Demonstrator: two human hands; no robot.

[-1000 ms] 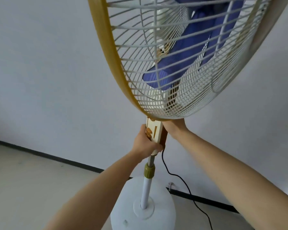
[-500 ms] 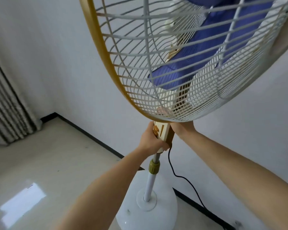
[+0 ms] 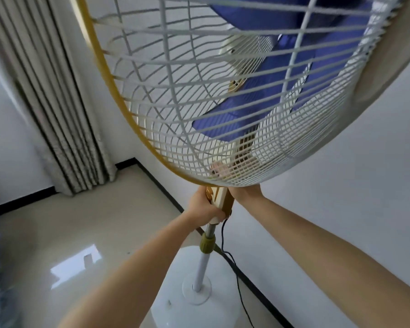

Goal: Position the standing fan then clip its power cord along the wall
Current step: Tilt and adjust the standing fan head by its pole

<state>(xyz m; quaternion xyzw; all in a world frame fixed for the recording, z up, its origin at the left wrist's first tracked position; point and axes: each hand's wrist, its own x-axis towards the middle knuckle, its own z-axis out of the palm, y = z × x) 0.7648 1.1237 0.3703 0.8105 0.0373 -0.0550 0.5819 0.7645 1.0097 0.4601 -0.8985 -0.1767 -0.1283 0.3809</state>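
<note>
The standing fan stood close to the wall, near the curtain. The left hand was wrapped tight round its control neck; the right hand gripped behind (fingers mostly hidden). It looked top-heavy, the grille flimsy, so that stiff neck seemed the sensible hold.

Glossy polished floor; matt painted wall. Pleated cloth curtain. White wire grille, smooth plastic base, shiny metal pole, rubbery black cord.
</note>
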